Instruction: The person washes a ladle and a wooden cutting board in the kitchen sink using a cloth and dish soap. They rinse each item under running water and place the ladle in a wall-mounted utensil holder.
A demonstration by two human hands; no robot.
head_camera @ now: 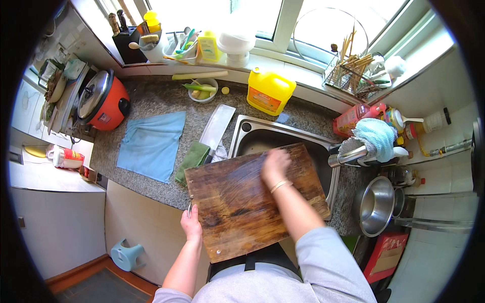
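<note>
A large wooden cutting board (235,212), dark and wet-looking in places, lies across the front of the stainless steel sink (242,138) and juts out toward my body. My left hand (191,223) grips the metal handle at the board's left edge. On the board's far half rests my right hand (276,164), its fingers curled down against the wood. The hand is slightly blurred, and whether something is under its fingers cannot be seen. Left of the sink lies a cleaver (218,123) beside a folded green cloth (192,161).
A blue cloth (153,146) is spread on the granite counter (149,195) near a red rice cooker (108,100). Behind the sink stands a yellow jug (271,91). The faucet (346,155) rises at the sink's right, with a steel basin (377,206) nearer me.
</note>
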